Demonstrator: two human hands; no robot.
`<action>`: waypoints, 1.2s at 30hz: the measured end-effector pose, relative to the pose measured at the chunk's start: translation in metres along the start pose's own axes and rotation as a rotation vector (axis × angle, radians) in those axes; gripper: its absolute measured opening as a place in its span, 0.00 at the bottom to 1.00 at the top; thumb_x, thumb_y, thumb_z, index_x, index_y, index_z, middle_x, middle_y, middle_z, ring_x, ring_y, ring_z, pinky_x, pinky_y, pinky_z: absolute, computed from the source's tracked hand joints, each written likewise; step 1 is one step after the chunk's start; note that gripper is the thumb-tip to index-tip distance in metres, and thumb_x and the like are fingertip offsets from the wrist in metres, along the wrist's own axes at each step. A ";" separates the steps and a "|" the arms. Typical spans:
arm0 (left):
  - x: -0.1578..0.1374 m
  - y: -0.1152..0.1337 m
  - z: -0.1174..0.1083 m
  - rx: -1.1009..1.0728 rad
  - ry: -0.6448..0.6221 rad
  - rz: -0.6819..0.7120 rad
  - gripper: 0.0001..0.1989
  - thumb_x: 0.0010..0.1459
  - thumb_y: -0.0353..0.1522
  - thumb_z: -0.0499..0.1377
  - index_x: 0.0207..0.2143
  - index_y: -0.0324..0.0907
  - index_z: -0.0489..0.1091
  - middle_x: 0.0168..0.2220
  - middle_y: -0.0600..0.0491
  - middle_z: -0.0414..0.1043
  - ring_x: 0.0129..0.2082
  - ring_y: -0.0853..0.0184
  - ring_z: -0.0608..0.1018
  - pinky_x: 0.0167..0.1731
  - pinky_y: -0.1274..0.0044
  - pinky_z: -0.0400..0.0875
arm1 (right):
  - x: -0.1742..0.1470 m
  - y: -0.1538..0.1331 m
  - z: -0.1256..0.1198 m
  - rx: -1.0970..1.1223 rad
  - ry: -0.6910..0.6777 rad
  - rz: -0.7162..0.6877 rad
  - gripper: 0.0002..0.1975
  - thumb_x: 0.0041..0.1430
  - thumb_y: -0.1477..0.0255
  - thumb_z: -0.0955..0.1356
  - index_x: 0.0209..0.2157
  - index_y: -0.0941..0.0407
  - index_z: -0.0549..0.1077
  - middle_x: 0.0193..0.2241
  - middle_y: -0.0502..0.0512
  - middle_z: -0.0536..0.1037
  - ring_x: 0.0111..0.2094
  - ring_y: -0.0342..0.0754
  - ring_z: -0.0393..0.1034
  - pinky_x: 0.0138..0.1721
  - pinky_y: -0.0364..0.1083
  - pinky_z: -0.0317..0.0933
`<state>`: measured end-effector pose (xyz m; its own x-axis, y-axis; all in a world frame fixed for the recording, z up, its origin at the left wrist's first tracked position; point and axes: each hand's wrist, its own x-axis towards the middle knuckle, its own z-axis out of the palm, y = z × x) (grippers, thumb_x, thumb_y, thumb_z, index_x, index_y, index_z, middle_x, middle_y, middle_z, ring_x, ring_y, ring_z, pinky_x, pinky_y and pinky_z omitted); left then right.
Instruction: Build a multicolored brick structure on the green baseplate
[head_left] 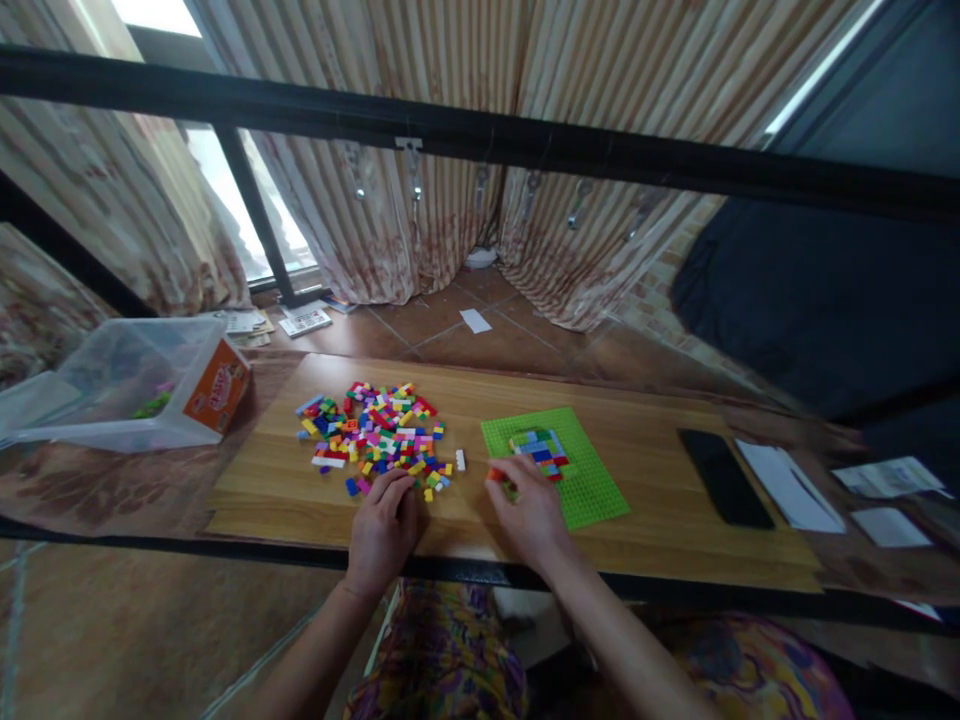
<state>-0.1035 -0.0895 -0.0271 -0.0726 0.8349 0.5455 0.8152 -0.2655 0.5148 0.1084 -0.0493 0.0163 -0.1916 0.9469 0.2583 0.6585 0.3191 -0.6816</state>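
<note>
A loose pile of small coloured toy bricks point(390, 430) lies on the left half of the wooden board. At its front edge is my left hand point(382, 525), fingers curled together beside yellow and green bricks; whether one is held is hidden. My right hand point(529, 505) reaches over the left side of a green baseplate point(592, 490). An orange-red brick point(495, 474) shows at its closed fingertips. Partly covered by that hand, a built patch of blue, red and white bricks point(541, 450) sits on the baseplate. One white brick point(460, 460) lies apart, between pile and baseplate.
A clear plastic box point(142, 365) with an orange label stands left of the wooden board point(645, 420). On the right lie a black phone point(724, 477) and white paper point(791, 487). A dark rail point(465, 135) crosses beyond the board, with curtains behind.
</note>
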 end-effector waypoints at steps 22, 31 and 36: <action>0.001 -0.002 0.003 0.064 0.005 0.029 0.07 0.62 0.29 0.54 0.39 0.40 0.71 0.42 0.46 0.73 0.42 0.64 0.77 0.45 0.72 0.74 | 0.073 0.079 -0.065 -0.298 -0.267 0.018 0.09 0.56 0.72 0.67 0.39 0.56 0.77 0.36 0.55 0.76 0.36 0.48 0.69 0.41 0.46 0.60; -0.001 -0.001 0.003 0.064 -0.005 0.010 0.07 0.62 0.29 0.54 0.39 0.40 0.71 0.42 0.47 0.73 0.42 0.63 0.77 0.45 0.72 0.74 | 0.083 0.088 -0.073 -0.192 -0.361 -0.028 0.08 0.55 0.76 0.67 0.34 0.55 0.79 0.33 0.54 0.76 0.34 0.46 0.69 0.38 0.45 0.60; 0.001 -0.001 0.002 0.055 -0.009 0.011 0.07 0.61 0.29 0.54 0.39 0.40 0.71 0.42 0.47 0.73 0.42 0.64 0.77 0.45 0.72 0.74 | 0.099 0.086 -0.079 -0.242 -0.469 -0.046 0.06 0.52 0.75 0.69 0.31 0.56 0.80 0.31 0.53 0.77 0.31 0.45 0.69 0.34 0.43 0.60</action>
<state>-0.1033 -0.0874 -0.0291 -0.0587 0.8365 0.5449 0.8465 -0.2477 0.4714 0.2039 0.0689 0.0370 -0.4931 0.8655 -0.0879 0.7802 0.3952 -0.4849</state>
